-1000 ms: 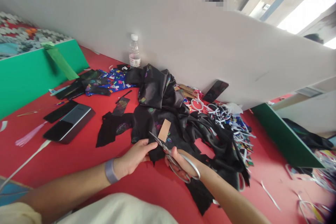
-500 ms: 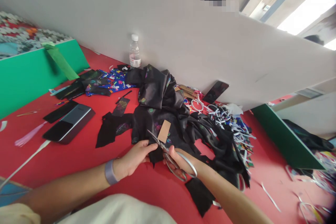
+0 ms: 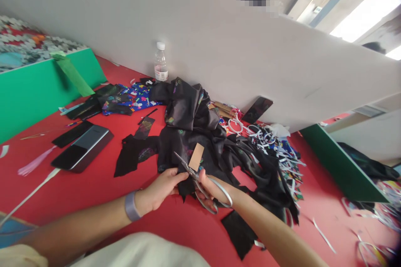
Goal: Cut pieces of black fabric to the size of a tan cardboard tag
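Black satiny fabric (image 3: 188,108) bunched mid red worktop (image 3: 175,225), near edge pinched in left hand (image 3: 163,187), thumb on top. Right hand (image 3: 213,187) wrapped around grey handles of scissors (image 3: 191,171), tip pointing up and left, just past left thumb. Hands near each other. Blade opening: can't tell. Tan card (image 3: 196,157) lying on fabric, just beside scissors. Clear bottle (image 3: 161,64) upright behind fabric, near pale partition (image 3: 109,16). Phone (image 3: 83,146) off left; second phone (image 3: 258,109) leaning on partition at right, beside white-looped pile (image 3: 266,139). Loose black scrap (image 3: 239,233) near right hand.
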### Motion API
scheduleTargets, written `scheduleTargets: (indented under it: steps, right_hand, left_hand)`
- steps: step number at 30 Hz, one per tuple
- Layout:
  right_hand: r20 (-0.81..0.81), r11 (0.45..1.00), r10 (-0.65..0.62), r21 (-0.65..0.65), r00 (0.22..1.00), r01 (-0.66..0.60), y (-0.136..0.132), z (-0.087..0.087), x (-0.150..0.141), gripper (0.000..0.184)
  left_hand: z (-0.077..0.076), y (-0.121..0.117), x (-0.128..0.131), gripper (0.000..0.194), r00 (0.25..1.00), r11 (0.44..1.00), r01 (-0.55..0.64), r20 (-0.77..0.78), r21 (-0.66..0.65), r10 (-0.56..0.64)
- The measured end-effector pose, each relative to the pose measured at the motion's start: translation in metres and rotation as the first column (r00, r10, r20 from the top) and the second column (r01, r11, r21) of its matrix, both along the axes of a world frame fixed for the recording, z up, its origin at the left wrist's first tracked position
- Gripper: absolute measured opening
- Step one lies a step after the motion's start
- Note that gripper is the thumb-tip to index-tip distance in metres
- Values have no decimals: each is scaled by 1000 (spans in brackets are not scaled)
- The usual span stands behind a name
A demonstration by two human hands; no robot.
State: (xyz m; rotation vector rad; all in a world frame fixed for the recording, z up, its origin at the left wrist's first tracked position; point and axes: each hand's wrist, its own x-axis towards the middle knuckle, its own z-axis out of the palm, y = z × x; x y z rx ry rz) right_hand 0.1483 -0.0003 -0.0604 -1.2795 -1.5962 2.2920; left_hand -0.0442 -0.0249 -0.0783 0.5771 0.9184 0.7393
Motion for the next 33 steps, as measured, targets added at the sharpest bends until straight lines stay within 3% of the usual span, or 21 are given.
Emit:
scheduleTargets:
  steps: [6,11,19,26,33]
  right_hand:
    - [47,1000,-7,31,999,6,1,7,-4,74]
    - [28,999,45,30,999,-46,3,1,-2,77]
    - [-23,971,1,-237,1000,-6,0,-6,4,88]
    - [-31,972,-28,-236,999,20,-1,-10,-1,83]
    - [13,952,-126,-279,992,124,-5,-8,-7,80]
  left_hand:
    - [0,1,0,35,1000,1000,-13,7,-16,13]
    - [0,1,0,32,999,999,-33,7,-21,33]
    - [3,-1,0,28,998,998,-57,-22,-2,57]
    - [5,-2,2,29,996,998,-56,-69,37,59]
    - [5,-3,2,27,997,997,-58,-55,59,62]
